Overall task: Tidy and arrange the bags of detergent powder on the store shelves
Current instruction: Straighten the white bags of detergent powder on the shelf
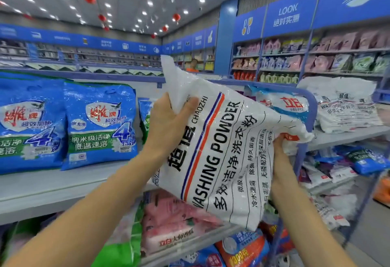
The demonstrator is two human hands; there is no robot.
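Washing-powder bag (221, 150): in front of shelf (52, 186). Two upright bags (101, 125): stand on shelf, left. Stacked bags (346, 110): lie right, behind.

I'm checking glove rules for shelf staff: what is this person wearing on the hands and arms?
Nothing that shows. The left hand and right hand are ungloved. The left forearm and right forearm are uncovered down to the frame edge, with no sleeve in view. No watch, bracelet or ring shows, though most fingers are hidden.
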